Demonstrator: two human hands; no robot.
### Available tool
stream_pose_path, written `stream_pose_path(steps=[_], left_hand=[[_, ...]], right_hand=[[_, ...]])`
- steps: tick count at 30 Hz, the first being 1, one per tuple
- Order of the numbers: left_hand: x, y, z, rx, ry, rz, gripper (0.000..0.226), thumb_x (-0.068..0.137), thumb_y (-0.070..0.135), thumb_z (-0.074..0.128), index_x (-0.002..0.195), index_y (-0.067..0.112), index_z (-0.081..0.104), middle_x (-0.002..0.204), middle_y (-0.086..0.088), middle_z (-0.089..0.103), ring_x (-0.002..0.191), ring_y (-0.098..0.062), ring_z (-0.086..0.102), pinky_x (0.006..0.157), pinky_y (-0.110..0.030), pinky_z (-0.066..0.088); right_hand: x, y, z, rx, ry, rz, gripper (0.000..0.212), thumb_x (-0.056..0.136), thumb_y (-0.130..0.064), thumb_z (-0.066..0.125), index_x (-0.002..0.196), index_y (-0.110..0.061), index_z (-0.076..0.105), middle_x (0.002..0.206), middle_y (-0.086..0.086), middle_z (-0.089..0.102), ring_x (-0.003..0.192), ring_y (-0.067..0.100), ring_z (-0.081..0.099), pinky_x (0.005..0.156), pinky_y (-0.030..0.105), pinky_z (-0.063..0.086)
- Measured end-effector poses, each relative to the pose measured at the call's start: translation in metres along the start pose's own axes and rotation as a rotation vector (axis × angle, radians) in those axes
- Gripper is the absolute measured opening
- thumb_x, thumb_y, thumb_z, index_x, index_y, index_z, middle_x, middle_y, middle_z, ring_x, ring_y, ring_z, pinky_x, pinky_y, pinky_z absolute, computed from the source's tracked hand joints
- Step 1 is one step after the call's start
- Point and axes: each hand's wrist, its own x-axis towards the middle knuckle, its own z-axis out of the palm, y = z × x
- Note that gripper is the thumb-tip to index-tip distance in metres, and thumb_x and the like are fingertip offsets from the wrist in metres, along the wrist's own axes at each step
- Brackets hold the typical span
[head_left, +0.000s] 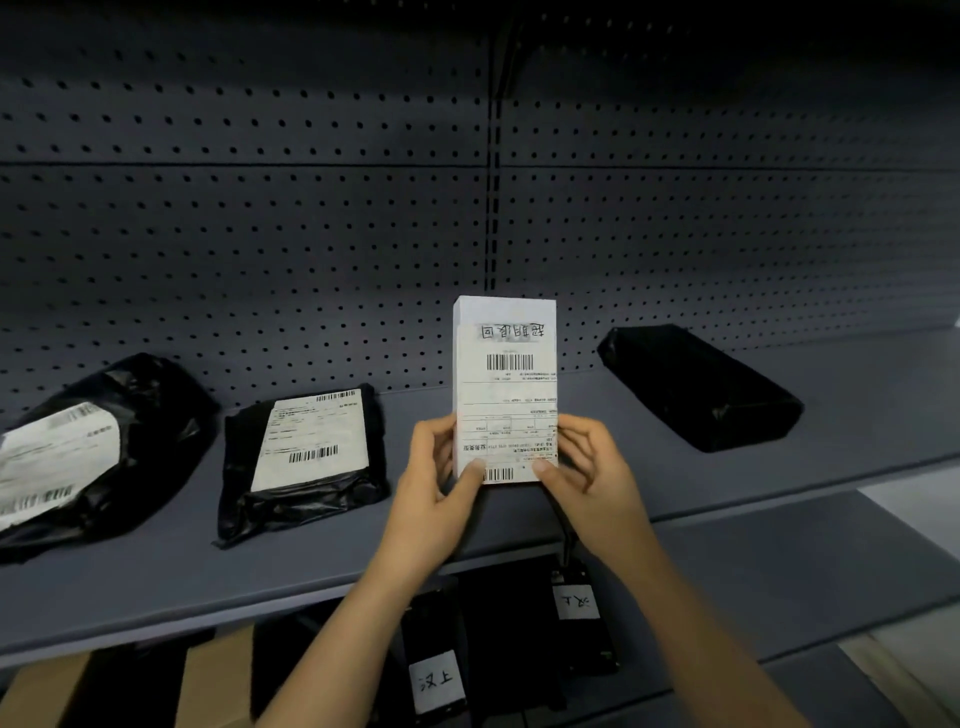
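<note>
A white box (506, 384) with a shipping label and barcodes stands upright above the grey shelf (311, 561), label facing me and upside down. My left hand (441, 483) grips its lower left edge, thumb on the front near the bottom barcode. My right hand (587, 467) grips its lower right edge, thumb on the front corner. The box's bottom end is partly covered by my fingers.
On the shelf lie a black bag with a white label (306, 462), a bigger labelled black bag (88, 447) at far left, and a plain black parcel (696, 384) at right. A pegboard wall (311, 234) backs it. Below sit cardboard boxes (208, 680) and black devices with paper tags (576, 603).
</note>
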Motion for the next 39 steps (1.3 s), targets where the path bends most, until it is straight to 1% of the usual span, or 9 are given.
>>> stream_pose_path(steps=[4, 8, 11, 15, 18, 22, 28, 34, 39], left_hand=[[0.0, 0.004, 0.001, -0.06, 0.054, 0.015, 0.037, 0.092, 0.0, 0.059, 0.126, 0.009, 0.046, 0.128, 0.003, 0.06, 0.122, -0.008, 0.057, 0.097, -0.019, 0.046], [0.003, 0.011, 0.007, -0.066, 0.151, -0.021, 0.068, 0.084, 0.024, 0.066, 0.144, 0.019, 0.035, 0.132, 0.005, 0.055, 0.12, -0.005, 0.056, 0.099, -0.022, 0.047], [0.01, 0.014, 0.012, 0.002, 0.196, -0.009, 0.07, 0.084, 0.035, 0.068, 0.145, 0.016, 0.039, 0.136, 0.002, 0.054, 0.123, -0.008, 0.054, 0.102, -0.026, 0.046], [0.02, 0.022, 0.015, 0.277, 0.26, 0.135, 0.067, 0.085, 0.046, 0.063, 0.143, 0.021, 0.043, 0.139, 0.007, 0.049, 0.128, -0.006, 0.047, 0.106, -0.028, 0.04], [0.028, 0.034, 0.017, 0.633, 0.243, 0.318, 0.062, 0.09, 0.04, 0.056, 0.144, 0.012, 0.043, 0.136, 0.003, 0.047, 0.126, -0.01, 0.042, 0.106, -0.018, 0.029], [0.032, 0.051, 0.028, 1.02, 0.142, 0.496, 0.061, 0.089, 0.019, 0.066, 0.144, 0.009, 0.042, 0.131, -0.007, 0.047, 0.114, -0.027, 0.045, 0.101, -0.027, 0.031], [0.03, 0.07, 0.052, 1.27, 0.037, 0.63, 0.059, 0.085, 0.009, 0.07, 0.138, 0.006, 0.045, 0.131, -0.01, 0.045, 0.112, -0.03, 0.044, 0.099, -0.035, 0.033], [0.025, 0.08, 0.074, 1.353, 0.103, 0.699, 0.047, 0.084, 0.005, 0.068, 0.13, 0.003, 0.057, 0.129, -0.016, 0.056, 0.116, -0.033, 0.051, 0.109, -0.044, 0.034], [0.012, 0.088, 0.087, 1.401, 0.255, 0.658, 0.035, 0.087, 0.012, 0.063, 0.121, 0.005, 0.062, 0.121, -0.013, 0.058, 0.107, -0.031, 0.054, 0.092, -0.04, 0.042]], right_hand=[[-0.001, 0.001, -0.001, 0.032, -0.001, -0.034, 0.041, 0.089, 0.002, 0.065, 0.121, -0.02, 0.052, 0.124, -0.008, 0.064, 0.12, 0.005, 0.058, 0.1, 0.028, 0.05], [0.003, -0.002, -0.002, 0.097, -0.032, -0.069, 0.042, 0.089, 0.004, 0.063, 0.123, -0.018, 0.052, 0.124, -0.009, 0.065, 0.122, 0.007, 0.057, 0.102, 0.029, 0.048], [0.012, -0.008, -0.01, 0.056, -0.08, -0.087, 0.041, 0.089, -0.001, 0.066, 0.121, -0.022, 0.053, 0.124, -0.01, 0.064, 0.121, 0.005, 0.057, 0.103, 0.028, 0.047], [0.026, -0.016, -0.029, -0.3, -0.013, -0.28, 0.039, 0.086, -0.013, 0.072, 0.121, -0.024, 0.058, 0.118, -0.013, 0.058, 0.11, 0.001, 0.058, 0.097, 0.019, 0.048], [0.036, -0.028, -0.048, -0.512, -0.007, -0.525, 0.033, 0.09, -0.011, 0.068, 0.122, -0.012, 0.061, 0.12, -0.005, 0.056, 0.111, 0.01, 0.056, 0.096, 0.024, 0.046], [0.052, -0.047, -0.071, -0.701, -0.045, -0.778, 0.035, 0.089, -0.006, 0.067, 0.123, -0.007, 0.061, 0.123, 0.005, 0.055, 0.117, 0.017, 0.048, 0.103, 0.025, 0.038], [0.073, -0.049, -0.1, -0.927, -0.31, -0.726, 0.066, 0.09, -0.022, 0.065, 0.149, -0.016, 0.035, 0.15, 0.002, 0.037, 0.141, 0.021, 0.025, 0.118, 0.029, 0.002], [0.074, -0.037, -0.12, -0.771, -0.342, -0.618, 0.059, 0.092, -0.031, 0.064, 0.145, -0.02, 0.04, 0.14, -0.004, 0.045, 0.13, 0.015, 0.034, 0.113, 0.032, 0.025], [0.073, -0.023, -0.127, -0.41, -0.193, -0.314, 0.052, 0.086, -0.033, 0.072, 0.132, -0.022, 0.05, 0.123, -0.007, 0.051, 0.112, 0.01, 0.048, 0.093, 0.026, 0.043]])
